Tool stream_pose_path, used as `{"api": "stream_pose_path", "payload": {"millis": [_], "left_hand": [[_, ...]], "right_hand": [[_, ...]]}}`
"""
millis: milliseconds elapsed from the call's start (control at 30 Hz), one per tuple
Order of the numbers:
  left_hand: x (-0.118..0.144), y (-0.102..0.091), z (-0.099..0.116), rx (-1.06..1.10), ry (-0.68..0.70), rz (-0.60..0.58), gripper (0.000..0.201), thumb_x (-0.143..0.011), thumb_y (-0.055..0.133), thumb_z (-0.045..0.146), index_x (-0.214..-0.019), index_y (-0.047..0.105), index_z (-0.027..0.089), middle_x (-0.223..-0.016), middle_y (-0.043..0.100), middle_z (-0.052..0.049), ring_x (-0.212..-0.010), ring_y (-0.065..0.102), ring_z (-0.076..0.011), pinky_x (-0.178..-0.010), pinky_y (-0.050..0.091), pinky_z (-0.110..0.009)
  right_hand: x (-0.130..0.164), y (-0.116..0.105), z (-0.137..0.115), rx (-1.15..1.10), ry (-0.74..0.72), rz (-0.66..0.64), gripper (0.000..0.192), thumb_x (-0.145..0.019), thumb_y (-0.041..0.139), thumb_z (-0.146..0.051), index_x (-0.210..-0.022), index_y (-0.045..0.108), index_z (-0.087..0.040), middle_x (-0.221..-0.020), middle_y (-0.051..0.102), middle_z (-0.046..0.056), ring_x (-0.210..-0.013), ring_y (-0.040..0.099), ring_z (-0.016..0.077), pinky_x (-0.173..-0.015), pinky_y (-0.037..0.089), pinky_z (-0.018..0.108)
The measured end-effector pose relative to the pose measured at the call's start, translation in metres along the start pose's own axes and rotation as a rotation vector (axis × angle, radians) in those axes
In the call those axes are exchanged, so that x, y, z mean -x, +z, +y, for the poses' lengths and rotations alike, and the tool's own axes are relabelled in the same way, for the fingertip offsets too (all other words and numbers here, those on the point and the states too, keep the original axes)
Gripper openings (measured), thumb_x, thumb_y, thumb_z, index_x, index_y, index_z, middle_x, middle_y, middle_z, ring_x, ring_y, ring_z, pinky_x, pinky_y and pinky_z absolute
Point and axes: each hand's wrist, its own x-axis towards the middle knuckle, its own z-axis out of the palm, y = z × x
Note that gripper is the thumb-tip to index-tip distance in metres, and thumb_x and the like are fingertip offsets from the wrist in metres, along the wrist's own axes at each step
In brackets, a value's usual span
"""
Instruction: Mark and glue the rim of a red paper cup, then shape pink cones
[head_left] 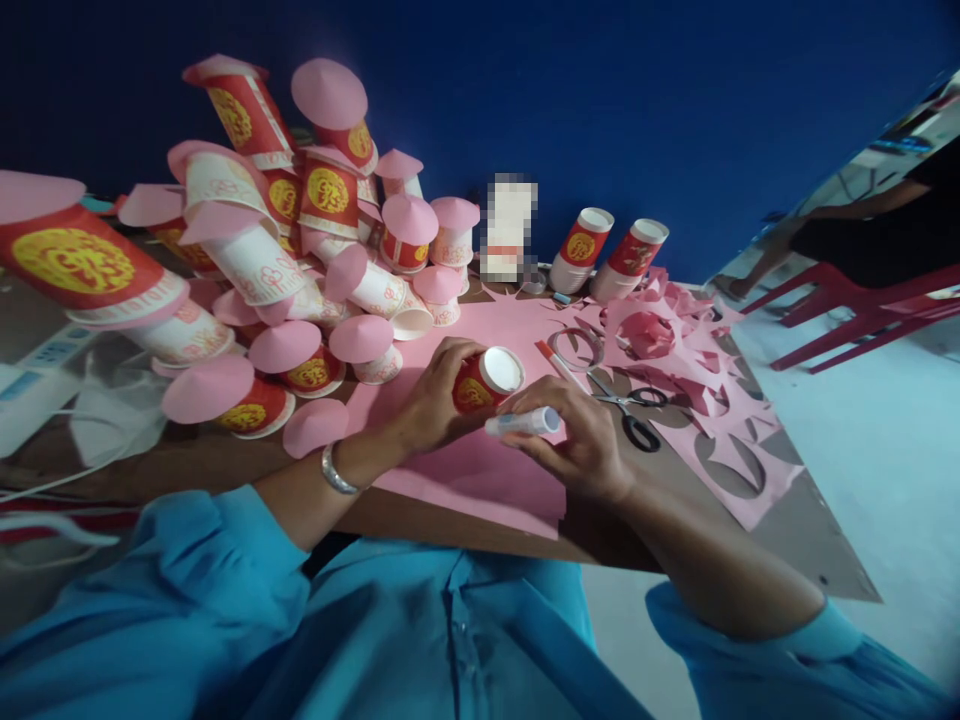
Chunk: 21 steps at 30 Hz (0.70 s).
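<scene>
My left hand [448,388] is wrapped round a red paper cup [474,388] with a yellow print, its white round end turned up toward me. In my right hand [581,435] is a white glue stick [529,421], held level just in front of the cup. Whether the glue stick touches the cup I cannot tell. Under both hands lies a large pink paper sheet [450,490]. Right of the cup, near my right hand, are a red-and-white pen [559,362] and black-handled scissors [622,400] with the blades apart.
Many paper cups with pink cone tops [328,195] are piled at the left. Two cup stacks [581,250] stand at the back by the blue wall [637,120]. Pink paper scraps [667,340] and a tape roll [576,348] lie right. Beyond the table, a person sits on a red stool [847,300].
</scene>
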Motion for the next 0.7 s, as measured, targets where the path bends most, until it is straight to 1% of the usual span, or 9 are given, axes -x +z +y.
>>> {"api": "stream_pose_path", "payload": {"millis": [67,167,233,300,400,500,567,633,700], "left_hand": [[-0.0007,0.0,0.0005,0.03,-0.007,-0.002,0.071,-0.084,0.085,0.057,-0.137,0.051,0.026,-0.135,0.061,-0.012,-0.123,0.062,-0.0306,-0.106,0.055,-0.048],[-0.0016,-0.001,0.0039,0.046,0.028,0.0,0.068,-0.085,0.085,0.054,-0.137,0.051,0.026,-0.135,0.061,-0.013,-0.123,0.063,-0.0301,-0.105,0.055,-0.048],[-0.0018,-0.0018,0.0064,0.031,0.048,-0.015,0.068,-0.085,0.086,0.053,-0.137,0.051,0.026,-0.135,0.061,-0.012,-0.124,0.063,-0.0301,-0.105,0.056,-0.049],[-0.0014,-0.0021,0.0081,0.01,0.066,-0.032,0.069,-0.084,0.087,0.054,-0.137,0.051,0.027,-0.134,0.061,-0.012,-0.125,0.063,-0.0302,-0.106,0.056,-0.049],[-0.0003,-0.0013,0.0082,-0.025,0.083,-0.019,0.068,-0.084,0.088,0.054,-0.135,0.052,0.027,-0.133,0.062,-0.012,-0.126,0.063,-0.0301,-0.108,0.056,-0.049],[0.0004,-0.0003,0.0058,-0.037,0.053,-0.007,0.069,-0.082,0.088,0.054,-0.134,0.052,0.026,-0.133,0.062,-0.012,-0.126,0.063,-0.0305,-0.108,0.056,-0.049],[0.0004,0.0001,0.0036,-0.008,0.023,-0.003,0.07,-0.081,0.087,0.056,-0.133,0.053,0.025,-0.133,0.063,-0.012,-0.126,0.064,-0.0307,-0.107,0.057,-0.049],[0.0001,0.0006,0.0019,0.051,0.002,-0.001,0.069,-0.082,0.086,0.058,-0.133,0.053,0.024,-0.133,0.064,-0.012,-0.124,0.065,-0.0304,-0.106,0.058,-0.048],[-0.0008,0.0016,0.0006,0.134,-0.033,-0.009,0.07,-0.083,0.086,0.059,-0.134,0.053,0.024,-0.133,0.066,-0.012,-0.121,0.068,-0.0292,-0.103,0.06,-0.046]], "right_hand": [[0.0013,-0.0007,0.0004,-0.02,0.017,0.05,0.02,-0.098,0.08,-0.027,-0.114,0.069,-0.027,-0.099,0.082,0.005,-0.087,0.079,0.0222,-0.076,0.064,0.038],[0.0041,-0.002,0.0036,0.006,0.08,0.19,0.02,-0.098,0.08,-0.029,-0.115,0.069,-0.029,-0.101,0.081,0.005,-0.09,0.079,0.0244,-0.078,0.063,0.042],[0.0053,-0.0023,0.0058,0.044,0.108,0.228,0.019,-0.098,0.079,-0.028,-0.115,0.069,-0.03,-0.102,0.081,0.005,-0.092,0.078,0.0255,-0.079,0.063,0.044],[0.0051,-0.002,0.0068,0.081,0.105,0.201,0.018,-0.098,0.078,-0.028,-0.114,0.069,-0.03,-0.101,0.081,0.005,-0.091,0.078,0.0253,-0.079,0.063,0.044],[0.003,-0.0006,0.0053,0.088,0.062,0.14,0.018,-0.099,0.078,-0.029,-0.114,0.069,-0.03,-0.1,0.081,0.004,-0.088,0.077,0.0237,-0.077,0.063,0.041],[0.0011,0.0016,0.0022,0.005,-0.001,0.05,0.02,-0.098,0.08,-0.028,-0.115,0.069,-0.027,-0.099,0.082,0.005,-0.088,0.079,0.0225,-0.077,0.064,0.038],[0.0011,0.0024,0.0013,-0.065,-0.038,-0.006,0.023,-0.098,0.081,-0.027,-0.117,0.069,-0.025,-0.099,0.082,0.006,-0.089,0.079,0.0228,-0.077,0.065,0.038],[0.0017,0.0016,0.0026,-0.122,-0.055,0.018,0.025,-0.098,0.081,-0.027,-0.12,0.07,-0.025,-0.1,0.081,0.006,-0.09,0.079,0.0232,-0.078,0.065,0.038],[0.0023,-0.0007,0.0065,-0.131,-0.035,0.123,0.024,-0.097,0.082,-0.03,-0.118,0.072,-0.026,-0.103,0.08,0.006,-0.096,0.078,0.0243,-0.084,0.064,0.041]]}}
